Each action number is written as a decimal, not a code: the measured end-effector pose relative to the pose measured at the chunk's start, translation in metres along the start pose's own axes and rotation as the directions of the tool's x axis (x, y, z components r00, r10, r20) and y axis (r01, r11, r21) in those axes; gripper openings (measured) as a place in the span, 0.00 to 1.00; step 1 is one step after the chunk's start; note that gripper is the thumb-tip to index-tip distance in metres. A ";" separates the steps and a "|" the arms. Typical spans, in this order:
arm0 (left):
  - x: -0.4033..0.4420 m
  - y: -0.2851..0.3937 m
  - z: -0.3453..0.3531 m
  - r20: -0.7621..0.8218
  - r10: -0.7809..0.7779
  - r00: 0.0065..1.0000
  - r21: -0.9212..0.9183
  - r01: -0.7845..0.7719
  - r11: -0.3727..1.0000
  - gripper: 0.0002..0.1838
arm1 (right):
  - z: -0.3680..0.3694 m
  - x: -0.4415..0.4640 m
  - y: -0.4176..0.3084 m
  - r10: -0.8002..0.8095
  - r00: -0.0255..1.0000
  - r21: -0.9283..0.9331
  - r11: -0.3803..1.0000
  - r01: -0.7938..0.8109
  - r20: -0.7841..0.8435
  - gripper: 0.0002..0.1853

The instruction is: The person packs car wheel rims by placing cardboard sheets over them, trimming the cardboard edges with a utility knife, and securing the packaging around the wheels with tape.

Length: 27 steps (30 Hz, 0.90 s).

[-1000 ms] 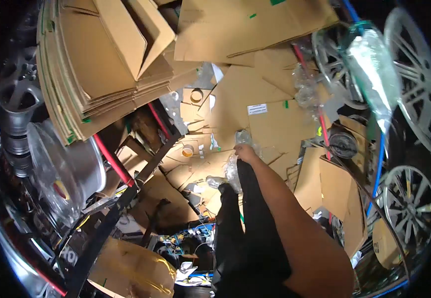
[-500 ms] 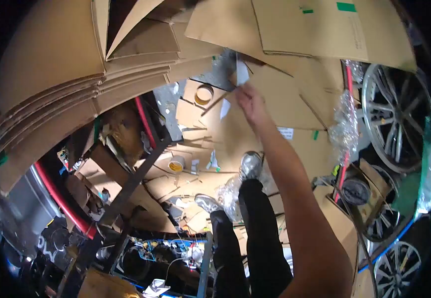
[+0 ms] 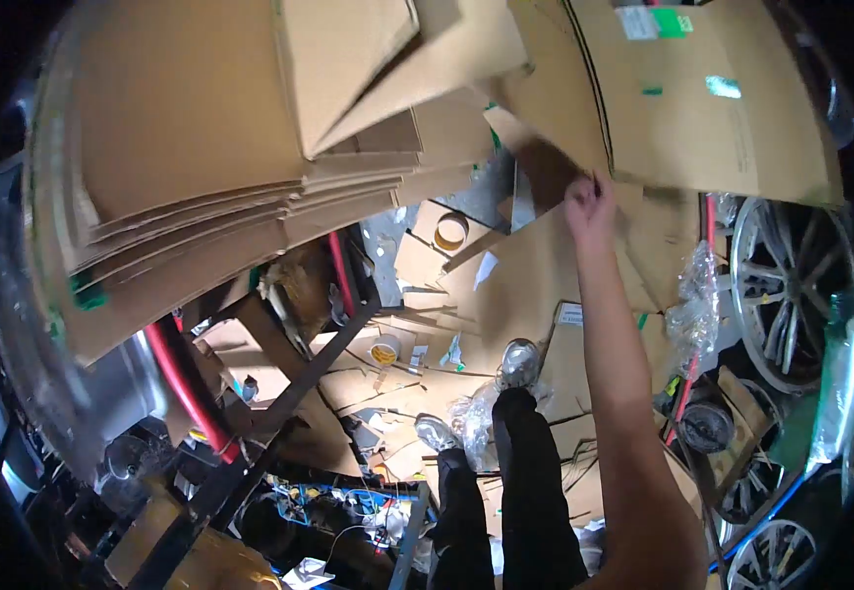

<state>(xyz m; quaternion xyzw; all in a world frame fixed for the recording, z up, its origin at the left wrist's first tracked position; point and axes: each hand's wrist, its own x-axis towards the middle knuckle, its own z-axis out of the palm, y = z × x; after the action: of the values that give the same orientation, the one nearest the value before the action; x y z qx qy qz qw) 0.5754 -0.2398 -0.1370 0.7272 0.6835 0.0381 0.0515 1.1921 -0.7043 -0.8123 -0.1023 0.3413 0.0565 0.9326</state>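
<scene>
My right hand point(image 3: 590, 208) reaches forward with its fingers curled at the lower edge of a large folded cardboard sheet point(image 3: 712, 128) bearing bits of green tape. The fingers appear closed on that edge, near a dark fold in the card. My left hand is out of view. To the left, several stacked cardboard sheets point(image 3: 191, 128) lean in a layered pile. Below the hand, more flat cardboard point(image 3: 520, 285) covers the floor. A roll of tape point(image 3: 450, 231) rests on a cardboard piece left of the hand, and a second roll point(image 3: 384, 348) lies nearer my feet.
Alloy wheels point(image 3: 791, 295) stand at the right beside a red bar point(image 3: 682, 398) and crumpled clear plastic wrap point(image 3: 694, 310). A dark metal frame bar point(image 3: 299, 379) crosses at the left. Scraps and plastic lie around my shoes point(image 3: 519, 362). A bin of wires and parts point(image 3: 348, 511) stands below.
My right hand has moved from beside a pale strip near the tape roll to the edge of the folded cardboard on the right. The view has shifted, so the scene sits lower and farther right.
</scene>
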 end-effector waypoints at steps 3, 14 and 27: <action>-0.002 -0.013 -0.019 -0.033 0.030 0.999 -0.022 -0.031 0.999 0.28 | -0.015 -0.130 -0.015 0.238 0.971 -0.020 0.971 -0.238 0.036 0.09; -0.134 0.020 -0.043 -0.022 0.650 0.759 0.131 -0.643 0.755 0.36 | 0.004 -0.643 0.059 0.767 0.596 0.456 0.629 -0.629 -0.237 0.08; -0.213 -0.084 -0.119 0.258 0.353 0.899 -0.795 -0.010 0.607 0.32 | 0.121 -0.928 0.043 0.863 -0.427 -0.927 -0.111 0.359 -0.269 0.32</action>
<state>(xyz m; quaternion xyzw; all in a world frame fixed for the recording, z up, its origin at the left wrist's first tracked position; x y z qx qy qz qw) 0.4637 -0.4443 -0.0262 0.6919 0.4951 0.1886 0.4905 0.5545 -0.6676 -0.1266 -0.2482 -0.4792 0.7698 0.3410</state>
